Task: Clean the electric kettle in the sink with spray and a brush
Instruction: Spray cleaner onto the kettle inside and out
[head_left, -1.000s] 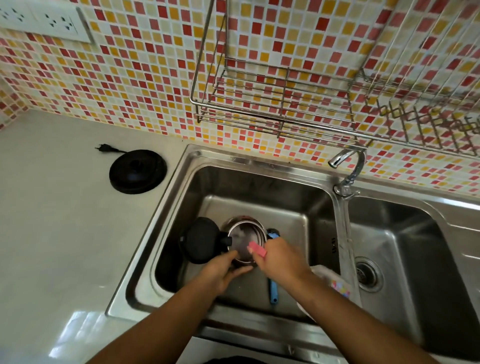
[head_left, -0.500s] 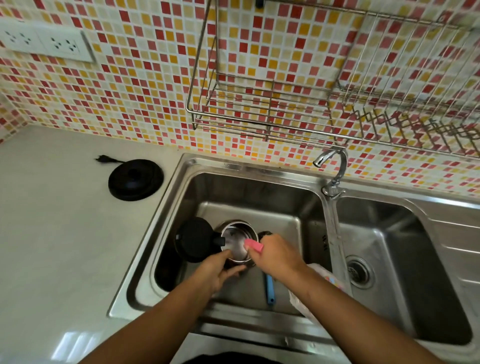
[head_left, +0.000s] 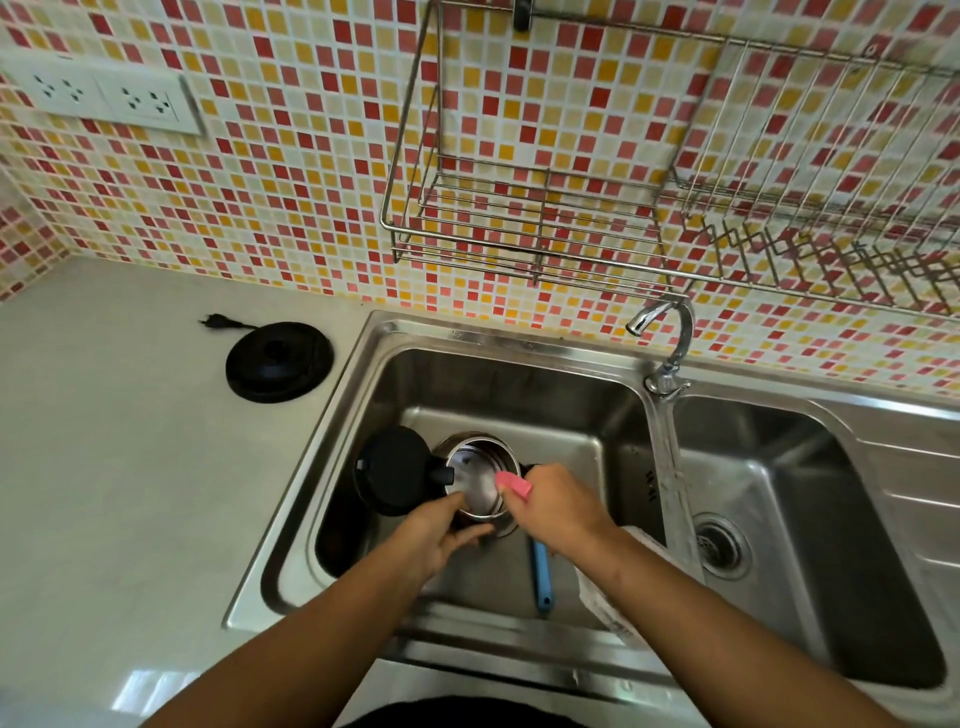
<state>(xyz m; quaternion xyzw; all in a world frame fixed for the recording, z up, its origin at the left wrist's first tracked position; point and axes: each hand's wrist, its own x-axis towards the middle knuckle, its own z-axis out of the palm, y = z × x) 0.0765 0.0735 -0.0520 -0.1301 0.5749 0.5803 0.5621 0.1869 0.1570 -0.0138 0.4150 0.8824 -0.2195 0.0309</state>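
A steel electric kettle stands in the left basin of the sink, its black lid flipped open to the left. My left hand grips the kettle's near side, fingers curled around it. My right hand holds a spray bottle whose pink nozzle sits over the kettle's open mouth. The bottle's white body shows beneath my right forearm. A blue brush handle lies on the basin floor just right of the kettle, its head hidden by my right hand.
The black kettle base with its plug sits on the white counter left of the sink. A curved tap stands between the basins. The right basin has a drain. A wire rack hangs on the tiled wall.
The view has tilted upward, showing more wall and rack. Both hands keep their holds at the kettle; the pink nozzle stays over its mouth.
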